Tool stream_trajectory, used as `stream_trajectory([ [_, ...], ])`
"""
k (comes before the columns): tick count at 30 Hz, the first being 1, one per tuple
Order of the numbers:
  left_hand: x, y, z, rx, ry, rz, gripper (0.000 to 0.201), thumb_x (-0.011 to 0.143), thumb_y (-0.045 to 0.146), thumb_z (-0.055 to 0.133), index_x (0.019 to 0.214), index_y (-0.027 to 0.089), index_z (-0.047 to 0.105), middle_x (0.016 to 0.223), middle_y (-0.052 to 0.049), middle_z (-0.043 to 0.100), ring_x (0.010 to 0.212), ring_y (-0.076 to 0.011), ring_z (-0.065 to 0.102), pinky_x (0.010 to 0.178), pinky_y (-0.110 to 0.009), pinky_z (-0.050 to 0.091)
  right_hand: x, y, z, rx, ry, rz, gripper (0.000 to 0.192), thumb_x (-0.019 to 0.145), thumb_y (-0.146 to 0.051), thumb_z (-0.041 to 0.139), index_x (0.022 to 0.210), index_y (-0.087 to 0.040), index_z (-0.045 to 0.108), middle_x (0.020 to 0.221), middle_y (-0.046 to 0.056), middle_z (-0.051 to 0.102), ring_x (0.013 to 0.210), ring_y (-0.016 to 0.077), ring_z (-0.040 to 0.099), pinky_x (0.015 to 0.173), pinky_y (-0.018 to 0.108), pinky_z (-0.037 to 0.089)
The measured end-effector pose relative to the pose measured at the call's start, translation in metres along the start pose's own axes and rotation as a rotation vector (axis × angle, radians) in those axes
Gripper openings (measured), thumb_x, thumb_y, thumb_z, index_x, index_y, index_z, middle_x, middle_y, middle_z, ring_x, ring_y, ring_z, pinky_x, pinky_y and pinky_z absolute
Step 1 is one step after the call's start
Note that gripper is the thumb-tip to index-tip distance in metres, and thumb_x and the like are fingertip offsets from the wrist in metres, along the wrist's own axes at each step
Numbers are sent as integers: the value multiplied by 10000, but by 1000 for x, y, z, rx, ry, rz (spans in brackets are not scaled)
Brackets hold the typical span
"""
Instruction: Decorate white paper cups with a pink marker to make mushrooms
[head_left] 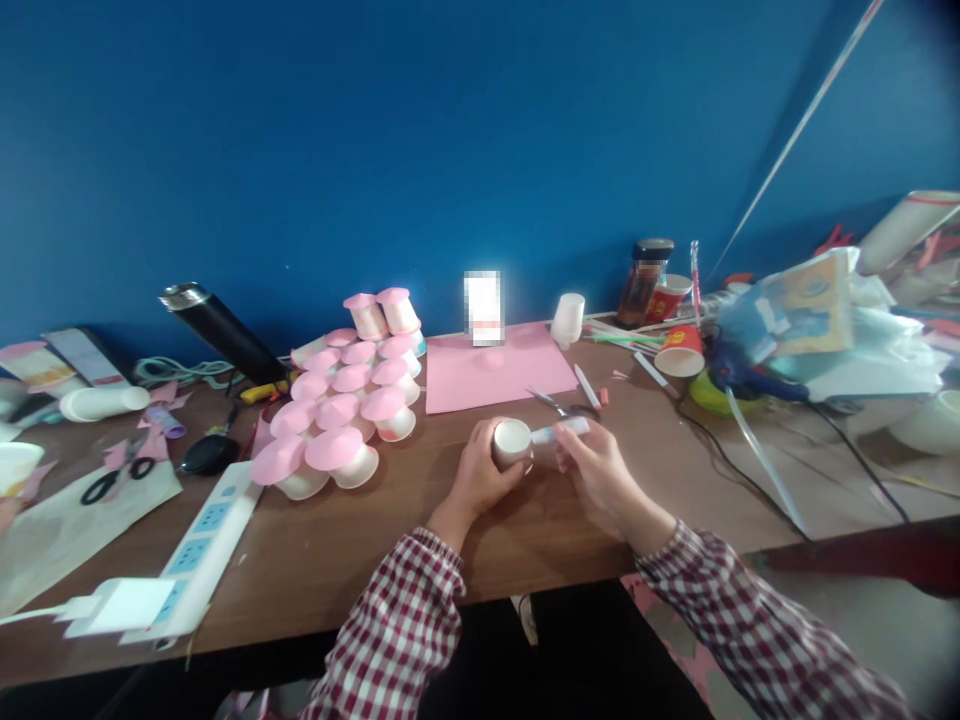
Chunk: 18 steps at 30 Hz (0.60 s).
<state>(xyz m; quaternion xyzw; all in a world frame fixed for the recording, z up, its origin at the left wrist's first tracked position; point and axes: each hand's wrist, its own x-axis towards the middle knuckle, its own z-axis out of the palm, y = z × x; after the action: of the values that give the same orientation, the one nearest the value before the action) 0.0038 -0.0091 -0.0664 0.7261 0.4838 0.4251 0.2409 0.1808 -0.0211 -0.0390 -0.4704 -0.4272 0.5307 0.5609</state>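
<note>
My left hand (480,470) is wrapped round a small white paper cup (514,434), its round end facing up toward me. In my right hand (600,462) is a white tube that looks like a glue stick (574,426), pinched between thumb and fingers. The tube's tip points left and is at the cup's rim; whether it touches I cannot tell. Just beyond my hands lie scissors (549,401), partly hidden behind my right hand, and a sheet of pink paper (495,385). To the left stand several upturned paper cups with pink paper tops (337,447).
A phone-like lit screen (484,305) stands against the blue wall. A white cup (568,318), a marker (587,386), a dark-lidded jar (646,285) and a glue gun (757,375) lie further right. On the left are a power strip (214,540), a black flask (225,330) and more scissors (120,480).
</note>
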Motion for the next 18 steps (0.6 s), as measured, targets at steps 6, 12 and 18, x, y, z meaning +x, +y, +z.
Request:
stream_trajectory([
  [6, 0, 0, 0, -3, 3, -4, 507, 695, 305, 710, 1143, 193, 500, 1104, -88, 578, 1046, -247, 559, 928, -418, 460, -3, -2, 1, -30, 33, -72, 315, 766, -452, 685, 719, -170, 552, 571, -46, 534, 471, 80, 474, 458, 219, 416],
  [12, 0, 0, 0, -12, 6, -9, 511, 695, 310, 711, 1147, 203, 498, 1100, -83, 578, 1041, -243, 560, 921, -412, 462, -6, -4, 10, -58, 19, -71, 326, 775, -477, 662, 746, -177, 538, 583, -35, 539, 480, 91, 494, 459, 225, 439],
  [18, 0, 0, 1, -3, -1, -17, 502, 698, 320, 710, 1141, 209, 504, 1090, -80, 582, 1026, -248, 568, 908, -422, 469, -7, -5, 8, -219, 2, -149, 311, 786, -482, 645, 784, -187, 549, 558, -39, 536, 483, 106, 508, 471, 236, 453],
])
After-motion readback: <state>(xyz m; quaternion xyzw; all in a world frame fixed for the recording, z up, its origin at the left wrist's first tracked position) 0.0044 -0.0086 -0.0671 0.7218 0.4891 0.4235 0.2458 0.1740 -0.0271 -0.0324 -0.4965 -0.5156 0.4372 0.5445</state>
